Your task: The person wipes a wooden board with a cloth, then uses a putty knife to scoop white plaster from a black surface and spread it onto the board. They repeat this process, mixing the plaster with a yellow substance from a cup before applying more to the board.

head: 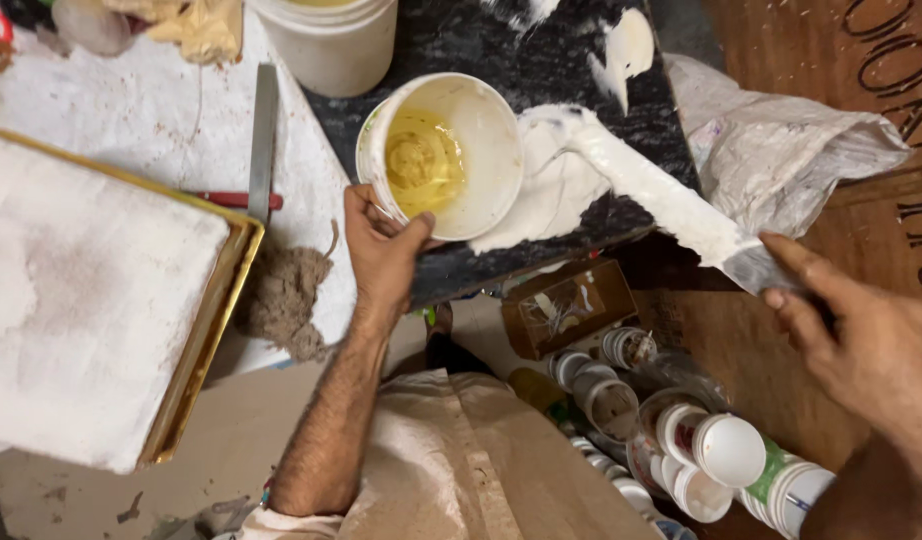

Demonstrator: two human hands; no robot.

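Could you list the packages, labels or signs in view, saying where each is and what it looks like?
Small cardboard box: below the dark slab, brown, open, smeared white.
Plastic bag: right of the slab, crumpled, whitish.
Stacked paper cups: lower right, white with coloured prints.
Wooden board: upper right, brown with dark lettering.

Left hand [383,245] at frame centre, forearm bare, rising from lower middle, thumb and fingers curled in grip. Right hand [861,335] at right edge, fingers extended, clasped.
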